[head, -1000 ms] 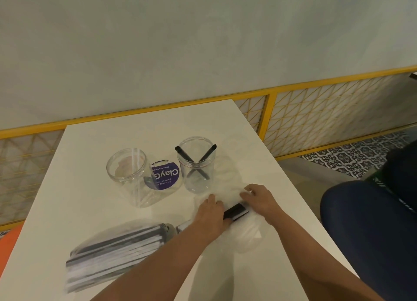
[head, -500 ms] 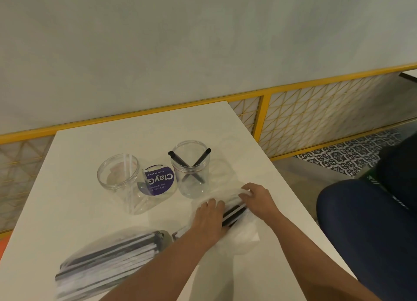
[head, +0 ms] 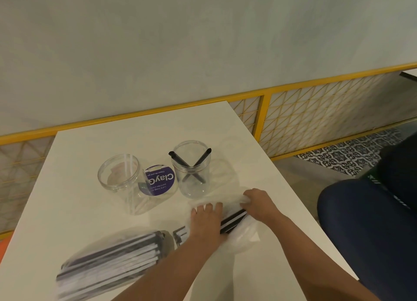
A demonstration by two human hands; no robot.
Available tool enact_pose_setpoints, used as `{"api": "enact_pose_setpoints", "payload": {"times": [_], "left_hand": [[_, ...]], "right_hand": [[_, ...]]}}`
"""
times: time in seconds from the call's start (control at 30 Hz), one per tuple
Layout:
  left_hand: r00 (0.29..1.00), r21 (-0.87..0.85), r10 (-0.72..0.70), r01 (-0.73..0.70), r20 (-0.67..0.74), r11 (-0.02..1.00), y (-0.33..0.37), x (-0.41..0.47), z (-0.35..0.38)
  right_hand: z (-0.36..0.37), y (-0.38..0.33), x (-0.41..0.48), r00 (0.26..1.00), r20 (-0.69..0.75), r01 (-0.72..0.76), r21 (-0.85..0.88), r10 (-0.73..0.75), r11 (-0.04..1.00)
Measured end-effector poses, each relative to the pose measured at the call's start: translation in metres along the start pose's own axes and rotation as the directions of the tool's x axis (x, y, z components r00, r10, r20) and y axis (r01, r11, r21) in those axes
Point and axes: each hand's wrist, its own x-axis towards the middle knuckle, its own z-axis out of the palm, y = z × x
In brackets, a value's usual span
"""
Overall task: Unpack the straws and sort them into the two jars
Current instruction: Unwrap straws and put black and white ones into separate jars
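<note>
Inside, the right jar holds two crossed black straws.

We see a white counter with two clear jars. The left jar holds one pale straw; the right jar holds two crossed black straws. A purple label shows between the jars. Nearer, the left grip lies flat on a clear wrapper of black and white straws, and the right grip pinches the wrapper's far end. A larger pack lies at near left, blurred.
</note>
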Motion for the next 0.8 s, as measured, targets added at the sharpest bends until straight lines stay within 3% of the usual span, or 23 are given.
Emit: {"api": "enact_pose_setpoints", "payload": {"times": [0.1, 0.23, 0.33, 0.57, 0.7, 0.8], "left_hand": [[1.000, -0.008, 0.013, -0.013, -0.028, 1.000, 0.001, -0.002, -0.002], [0.990, -0.006, 0.070, -0.072, -0.125, 0.997, 0.002, -0.004, -0.002], [0.985, 0.016, 0.098, -0.097, -0.141, 0.995, 0.005, -0.003, -0.001], [0.976, -0.008, 0.135, -0.138, -0.173, 0.990, 0.012, -0.004, -0.002], [0.993, -0.080, -0.011, 0.002, -0.115, 0.997, 0.006, -0.005, 0.001], [0.997, -0.051, -0.023, 0.020, -0.068, 0.998, 0.003, -0.002, 0.000]], "right_hand": [[0.001, -0.002, 0.001, 0.999, -0.038, -0.028, 0.054, 0.030, 0.998], [0.001, -0.005, -0.001, 0.992, -0.056, -0.070, 0.491, 0.112, 0.869], [0.001, -0.004, -0.003, 0.993, -0.069, -0.030, 0.634, 0.095, 0.772], [0.005, 0.001, 0.001, 0.984, -0.157, 0.031, 0.611, 0.083, 0.791], [0.006, 0.002, 0.001, 0.999, -0.033, 0.028, 0.550, -0.012, 0.835], [0.009, 0.004, 0.001, 1.000, -0.001, 0.010, 0.521, -0.011, 0.854]]}}
